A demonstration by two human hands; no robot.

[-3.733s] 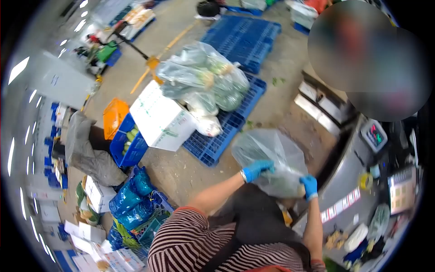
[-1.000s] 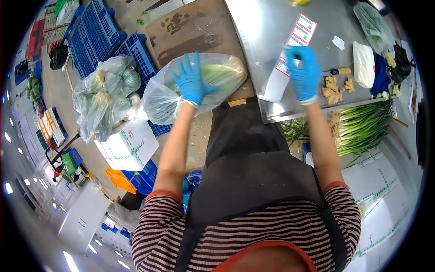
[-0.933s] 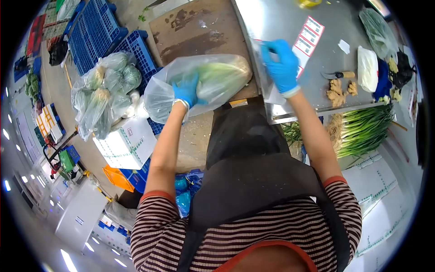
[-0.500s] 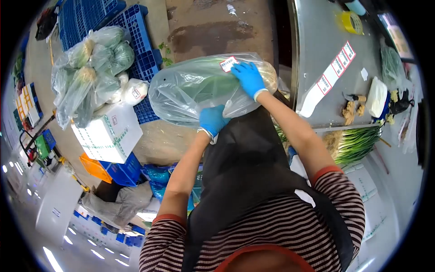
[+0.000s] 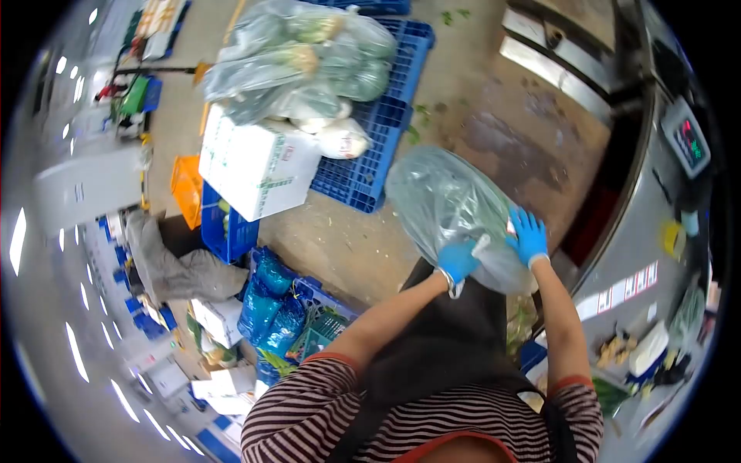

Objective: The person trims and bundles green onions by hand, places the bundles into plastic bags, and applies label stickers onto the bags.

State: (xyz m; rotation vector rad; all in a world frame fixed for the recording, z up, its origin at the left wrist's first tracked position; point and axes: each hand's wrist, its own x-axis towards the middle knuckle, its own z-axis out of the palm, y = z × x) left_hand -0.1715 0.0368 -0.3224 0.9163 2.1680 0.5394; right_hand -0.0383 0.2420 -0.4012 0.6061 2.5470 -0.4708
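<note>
A large clear plastic bag [image 5: 440, 189] with long green vegetables inside is held in front of my apron, tilted towards the floor. My left hand [image 5: 458, 261], in a blue glove, is closed on the near side of the bag, gripping its plastic. My right hand [image 5: 529, 235], also gloved in blue, lies with its fingers stretched out on the bag's right side. A sliver of a white-and-red label shows beside those fingers; most of it is covered. The far end of the bag sags away from both hands.
Filled bags [image 5: 309, 65] and a white box [image 5: 258, 166] are at a blue pallet [image 5: 378, 116]. Blue crates and blue-wrapped bundles [image 5: 270, 301] stand at left. On the right, a metal table [image 5: 617, 255] carries label strips [image 5: 621, 292], yellow tape [image 5: 673, 241] and a scale [image 5: 685, 139].
My view has swung, and the pallet, its bags and the blue bundles sit further right in view. The bag now points away to the upper left, with both hands still on it.
</note>
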